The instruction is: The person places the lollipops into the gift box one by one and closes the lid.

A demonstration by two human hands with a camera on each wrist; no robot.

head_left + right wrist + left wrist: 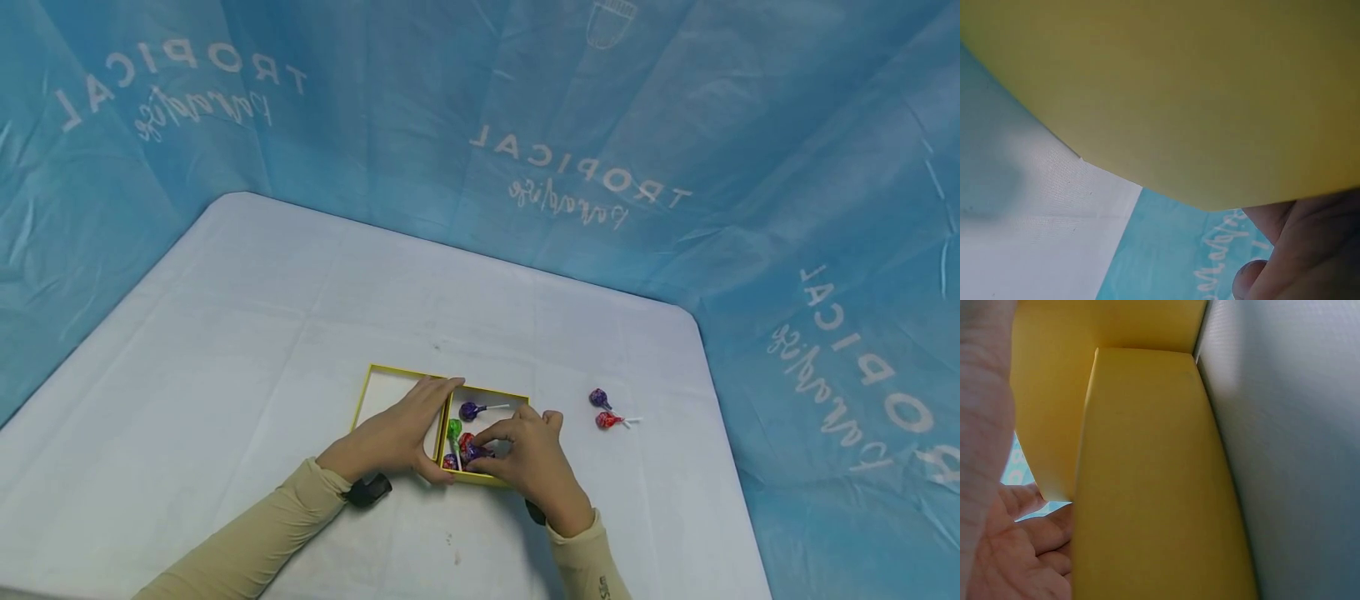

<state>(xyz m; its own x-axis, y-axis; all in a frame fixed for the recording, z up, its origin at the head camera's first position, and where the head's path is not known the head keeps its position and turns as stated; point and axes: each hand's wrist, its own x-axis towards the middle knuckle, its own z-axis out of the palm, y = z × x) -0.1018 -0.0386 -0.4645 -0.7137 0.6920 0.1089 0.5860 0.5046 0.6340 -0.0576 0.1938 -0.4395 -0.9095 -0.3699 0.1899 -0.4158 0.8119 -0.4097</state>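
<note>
A yellow box (491, 480) with a white inside stands on the table, holding several wrapped lollipops. Inside it, a purple lollipop (469, 411) lies near the far wall and a green lollipop (454, 430) along the left wall. My left hand (397, 429) grips the box's left side, thumb at the near corner and fingers at the far one, reaching across a shallow yellow-edged lid (363, 397). With thumb and fingers down in the box, my right hand (531, 454) pinches a dark purple lollipop (478, 452) beside a red one. Yellow cardboard (1154, 475) fills much of the left wrist view.
To the right of the box, a purple lollipop (598, 398) and a red lollipop (609, 420) lie on the white-covered table (247, 333). Blue printed curtains (450, 100) hang along the table's back and sides.
</note>
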